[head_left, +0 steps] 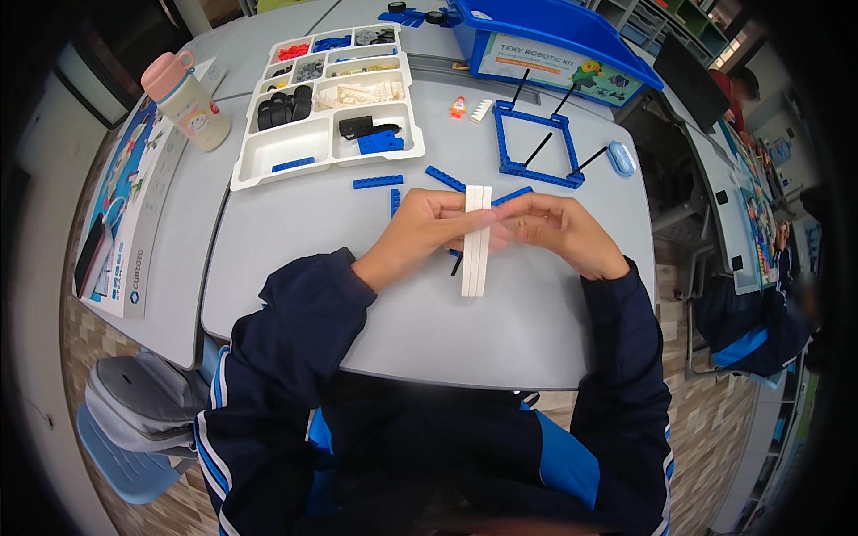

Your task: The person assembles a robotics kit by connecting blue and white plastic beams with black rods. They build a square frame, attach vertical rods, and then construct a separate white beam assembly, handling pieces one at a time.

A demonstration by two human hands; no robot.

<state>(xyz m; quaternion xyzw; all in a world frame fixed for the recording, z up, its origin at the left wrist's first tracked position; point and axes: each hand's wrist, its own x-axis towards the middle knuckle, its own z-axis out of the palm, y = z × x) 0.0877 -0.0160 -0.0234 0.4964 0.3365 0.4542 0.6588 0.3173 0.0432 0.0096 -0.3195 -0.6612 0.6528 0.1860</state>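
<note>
Upright above the near part of the table stands a stack of white building beams (pixel 475 263), pressed side by side. My left hand (pixel 409 230) is closed on it, thumb across the front and fingers behind. My right hand (pixel 572 234) is on the other side, its fingertips bent together by the stack's edge; a tiny yellowish bit shows there, too small to name. Behind the hands lie blue beams (pixel 445 179), partly covered, and a short black rod end (pixel 456 266) shows below them. Further left are two loose blue beams (pixel 379 182).
A white sorting tray (pixel 250 170) of parts stands back left, beside a pink-capped bottle (pixel 192 107). At the back right are a blue frame (pixel 536 119) with black rods, a minifigure (pixel 458 108), a white toothed piece (pixel 481 111), a light-blue case (pixel 621 159) and a blue bin (pixel 572 40).
</note>
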